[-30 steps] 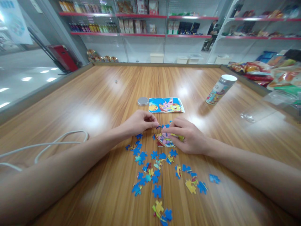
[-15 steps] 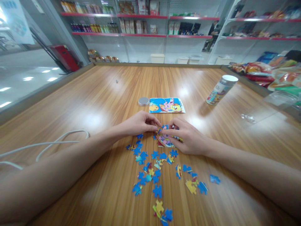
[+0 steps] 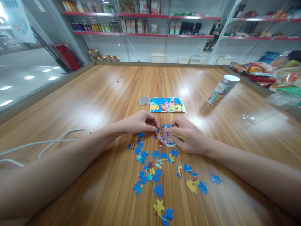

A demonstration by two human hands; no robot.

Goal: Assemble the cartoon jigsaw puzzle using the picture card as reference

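Near the table's middle, my left hand (image 3: 144, 121) is closed in a pinch at the left edge of a partly joined jigsaw puzzle (image 3: 166, 140). A small blue jigsaw piece (image 3: 159, 130) shows at its fingertips, mostly hidden by them. My right hand (image 3: 188, 134) rests over the puzzle's right side, thumb and forefinger apart on its surface, covering part of it. Loose jigsaw pieces (image 3: 157, 190), mostly blue and some yellow, lie scattered nearer me. Beyond my hands lies a flat cartoon picture card (image 3: 167, 105) with the same kind of artwork.
A round metal lid (image 3: 144, 100) lies left of the card. To the right stands a printed cardboard tube (image 3: 222, 90) with a white top. White cable (image 3: 58, 140) loops at the left. Crumpled clear plastic (image 3: 249, 118) and bagged goods (image 3: 257, 70) are at the right.
My right hand's fingers have shifted slightly right and spread, uncovering more of the joined puzzle. My left hand stays pinched at its left edge. The whole view has shifted slightly.
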